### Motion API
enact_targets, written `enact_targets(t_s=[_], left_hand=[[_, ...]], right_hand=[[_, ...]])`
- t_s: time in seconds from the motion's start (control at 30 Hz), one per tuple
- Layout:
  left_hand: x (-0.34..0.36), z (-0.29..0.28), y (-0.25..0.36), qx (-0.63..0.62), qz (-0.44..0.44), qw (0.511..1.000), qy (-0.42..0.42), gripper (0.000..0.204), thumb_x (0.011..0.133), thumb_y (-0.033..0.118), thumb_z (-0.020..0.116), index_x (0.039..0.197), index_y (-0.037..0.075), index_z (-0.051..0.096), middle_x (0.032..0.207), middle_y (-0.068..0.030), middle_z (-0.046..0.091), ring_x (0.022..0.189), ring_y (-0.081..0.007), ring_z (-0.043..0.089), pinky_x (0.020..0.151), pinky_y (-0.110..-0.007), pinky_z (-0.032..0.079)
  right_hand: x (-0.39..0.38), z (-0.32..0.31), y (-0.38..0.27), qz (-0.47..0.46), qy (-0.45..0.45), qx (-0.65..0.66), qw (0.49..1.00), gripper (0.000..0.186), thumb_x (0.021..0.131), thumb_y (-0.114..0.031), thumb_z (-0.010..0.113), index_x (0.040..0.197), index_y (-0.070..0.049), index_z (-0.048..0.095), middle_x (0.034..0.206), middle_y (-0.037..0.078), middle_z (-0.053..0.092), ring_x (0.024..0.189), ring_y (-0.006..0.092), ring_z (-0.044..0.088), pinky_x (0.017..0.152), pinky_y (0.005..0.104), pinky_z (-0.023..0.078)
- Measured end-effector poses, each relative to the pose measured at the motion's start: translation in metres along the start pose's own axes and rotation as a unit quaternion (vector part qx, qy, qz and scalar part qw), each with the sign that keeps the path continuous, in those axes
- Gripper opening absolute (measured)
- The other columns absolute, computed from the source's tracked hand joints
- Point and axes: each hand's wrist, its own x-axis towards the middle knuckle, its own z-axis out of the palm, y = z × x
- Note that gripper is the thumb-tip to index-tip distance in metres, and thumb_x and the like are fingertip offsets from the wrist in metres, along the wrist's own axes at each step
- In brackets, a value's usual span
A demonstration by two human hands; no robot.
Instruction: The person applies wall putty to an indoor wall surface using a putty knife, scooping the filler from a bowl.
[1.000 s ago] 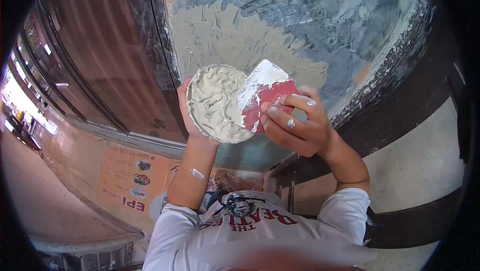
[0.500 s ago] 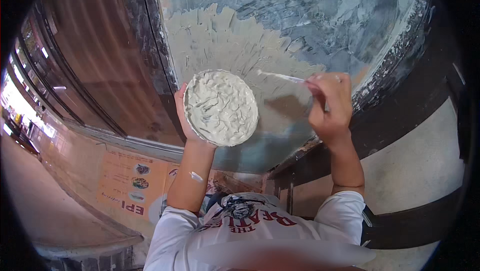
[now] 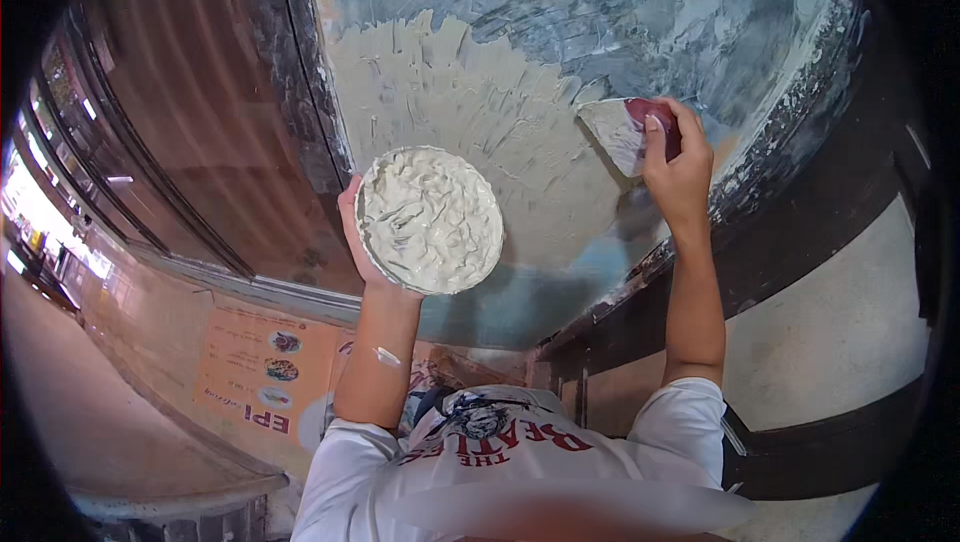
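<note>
My left hand (image 3: 352,217) is wrapped round the side of a round tub of off-white putty (image 3: 430,220), its lumpy surface facing up. Most of the fingers are hidden behind the tub. Pinched in my right hand (image 3: 682,157) is a putty knife (image 3: 618,132) with a wide, putty-smeared blade and a dark red part by the fingers. The blade's edge lies at the wall panel (image 3: 600,12), by the right border of a fresh beige putty layer (image 3: 450,72). Above that layer the panel is blue-grey and streaked. A white smear marks my left forearm.
A dark wooden frame (image 3: 780,232) borders the panel on the right. To the left stand a dark post (image 3: 270,42) and brown glossy panelling (image 3: 210,122). An orange printed banner (image 3: 240,362) lies low at the left.
My right hand has moved up and turned the putty knife, so its blade now shows broad side on at the panel. The tub in my left hand has shifted slightly left.
</note>
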Motion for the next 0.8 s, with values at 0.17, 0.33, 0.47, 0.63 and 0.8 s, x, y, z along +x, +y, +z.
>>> enact_targets(t_s=[0.17,0.33,0.47,0.63,0.8], left_hand=[[-0.002,0.002,0.003,-0.022,-0.010,0.998,-0.056,0.057,0.099,0.048,0.043,0.123,0.001,0.065,0.124,-0.0196,0.066,0.111,-0.0376,0.064,0.098,-0.052,0.051],[-0.002,0.001,0.006,-0.007,0.004,0.999,-0.033,0.057,0.099,0.048,0.042,0.123,0.001,0.065,0.123,-0.0198,0.066,0.110,-0.0376,0.064,0.098,-0.051,0.051],[-0.002,0.001,0.006,0.004,0.011,1.000,-0.014,0.056,0.099,0.048,0.043,0.122,0.002,0.065,0.123,-0.0195,0.066,0.110,-0.0374,0.064,0.097,-0.051,0.052],[0.000,0.002,0.006,-0.004,0.000,0.999,-0.040,0.056,0.099,0.048,0.042,0.123,0.002,0.065,0.122,-0.0189,0.066,0.110,-0.0370,0.064,0.097,-0.051,0.052],[0.000,-0.001,0.008,-0.002,0.010,1.000,-0.026,0.058,0.099,0.049,0.042,0.124,0.001,0.064,0.123,-0.0198,0.066,0.110,-0.0372,0.064,0.097,-0.051,0.052]], right_hand=[[0.005,0.010,0.009,0.001,0.013,0.005,1.000,0.024,0.091,-0.011,0.064,0.113,-0.002,0.066,0.101,0.018,0.065,0.093,0.0335,0.063,0.083,0.0397,0.050],[0.010,0.007,0.011,0.038,0.021,0.027,0.999,0.024,0.090,-0.011,0.065,0.113,-0.001,0.066,0.101,0.018,0.065,0.092,0.0325,0.064,0.080,0.0385,0.051],[0.006,0.009,0.009,0.022,0.042,0.039,0.998,0.023,0.088,-0.008,0.065,0.110,-0.001,0.066,0.099,0.018,0.066,0.087,0.0316,0.064,0.077,0.0391,0.051],[0.011,0.017,0.011,0.007,0.032,0.027,0.999,0.023,0.088,-0.010,0.066,0.110,-0.002,0.067,0.096,0.018,0.066,0.087,0.0318,0.065,0.077,0.0378,0.052],[0.016,0.008,0.019,0.078,0.069,0.103,0.989,0.025,0.089,-0.010,0.066,0.112,0.001,0.065,0.097,0.016,0.067,0.083,0.0279,0.065,0.074,0.0360,0.052]])
